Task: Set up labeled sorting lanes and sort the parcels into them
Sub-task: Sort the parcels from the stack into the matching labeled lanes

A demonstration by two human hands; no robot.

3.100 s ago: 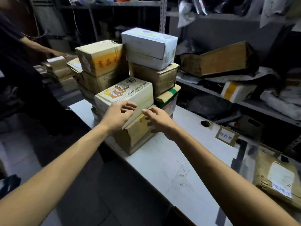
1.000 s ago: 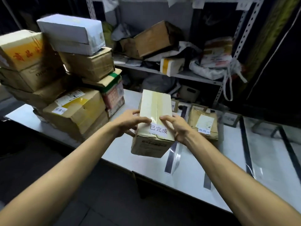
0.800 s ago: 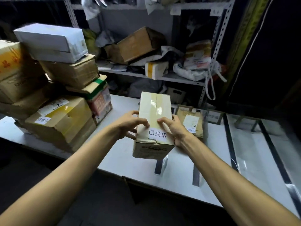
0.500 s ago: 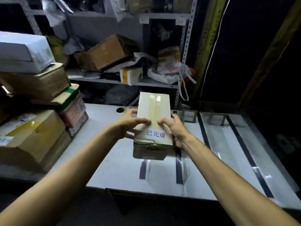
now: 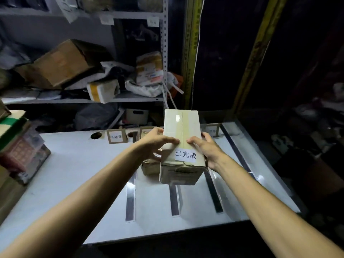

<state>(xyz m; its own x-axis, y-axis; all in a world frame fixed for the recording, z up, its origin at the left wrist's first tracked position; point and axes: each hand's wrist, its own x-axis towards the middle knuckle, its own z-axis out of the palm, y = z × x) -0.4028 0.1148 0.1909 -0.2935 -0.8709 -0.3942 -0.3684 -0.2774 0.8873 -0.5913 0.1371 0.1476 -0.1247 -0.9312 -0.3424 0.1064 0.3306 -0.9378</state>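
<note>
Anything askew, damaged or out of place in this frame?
Yes: on the shelf behind the table, a large cardboard box lies tilted among loose bags, and a white-and-yellow parcel sits crooked beside it.

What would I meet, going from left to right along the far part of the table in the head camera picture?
stack of parcels → round hole in the table → label card → left hand → taped box with a white label → right hand

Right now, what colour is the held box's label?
White paper label, black printed characters; head view.
</note>
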